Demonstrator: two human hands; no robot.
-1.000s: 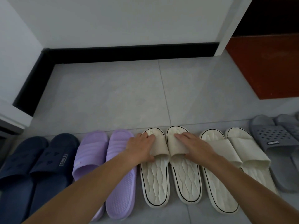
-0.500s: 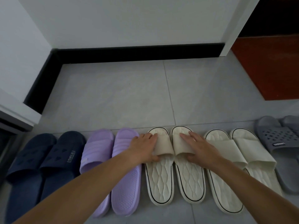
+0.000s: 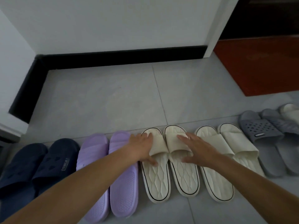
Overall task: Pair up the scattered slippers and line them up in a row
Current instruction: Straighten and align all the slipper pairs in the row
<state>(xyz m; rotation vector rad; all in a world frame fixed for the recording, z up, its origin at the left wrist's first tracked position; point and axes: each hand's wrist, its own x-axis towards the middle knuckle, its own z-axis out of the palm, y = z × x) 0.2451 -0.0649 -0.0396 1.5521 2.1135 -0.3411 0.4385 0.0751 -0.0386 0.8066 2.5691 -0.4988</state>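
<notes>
A row of paired slippers lies on the grey tile floor. From the left come a navy pair (image 3: 53,159), a purple pair (image 3: 124,191), a cream pair with black edge lines, a second cream pair (image 3: 215,180) and a grey pair (image 3: 262,131). My left hand (image 3: 140,147) grips the strap of the left cream slipper (image 3: 157,181), thumb at the strap's opening. My right hand (image 3: 199,151) lies over the strap of the right cream slipper (image 3: 184,177), fingers spread and thumb inside. The two slippers touch side by side.
Another pale slipper (image 3: 289,110) shows at the far right edge, beyond the grey pair. A white wall with a black skirting board (image 3: 123,59) runs behind an open stretch of floor. A red mat (image 3: 262,65) lies at the back right.
Both hands stay on the straps of the middle cream pair. The fingers of my right hand have spread a little. The view has shifted slightly.
</notes>
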